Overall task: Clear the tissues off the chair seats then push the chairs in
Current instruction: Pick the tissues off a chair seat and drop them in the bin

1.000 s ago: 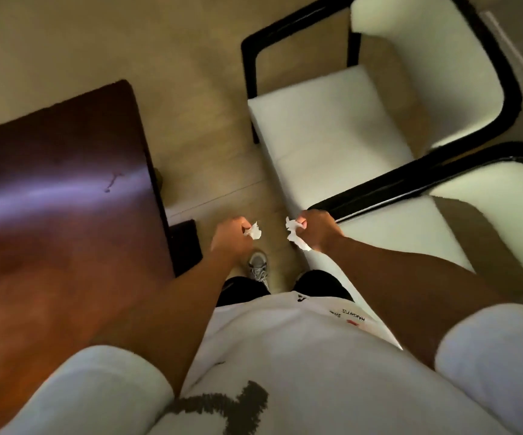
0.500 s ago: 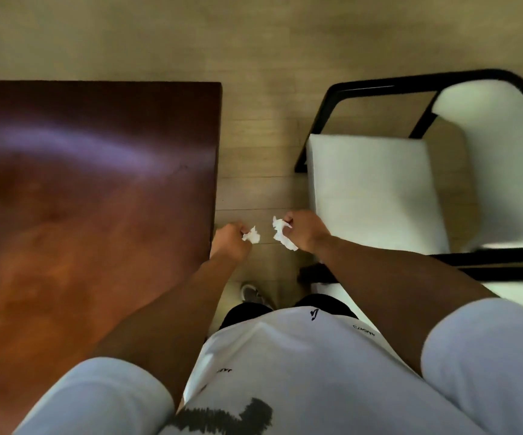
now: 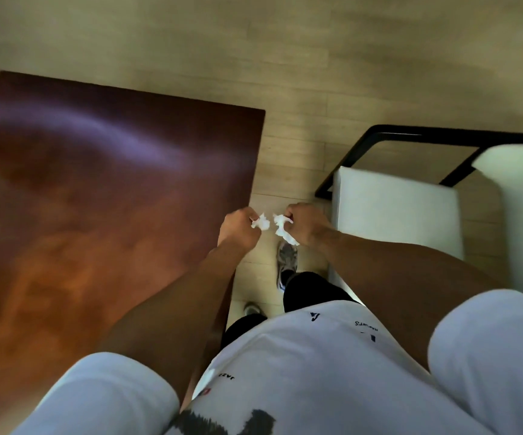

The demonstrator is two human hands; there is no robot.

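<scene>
My left hand (image 3: 238,229) grips a small crumpled white tissue (image 3: 261,222), and my right hand (image 3: 305,224) grips another crumpled tissue (image 3: 282,230). Both fists are held close together over the floor gap between the table and the chair. The chair (image 3: 395,215) on the right has a white seat, a white backrest and a black frame. Nothing lies on the visible part of its seat.
A dark reddish-brown wooden table (image 3: 97,199) fills the left side, its corner just beyond my left hand. Light wood floor (image 3: 285,58) runs ahead and between table and chair. My shoes (image 3: 287,262) stand in the narrow gap below my hands.
The view has swung left, so the nearer second chair has left the frame and more of the table shows. Both hands keep holding their tissues close together.
</scene>
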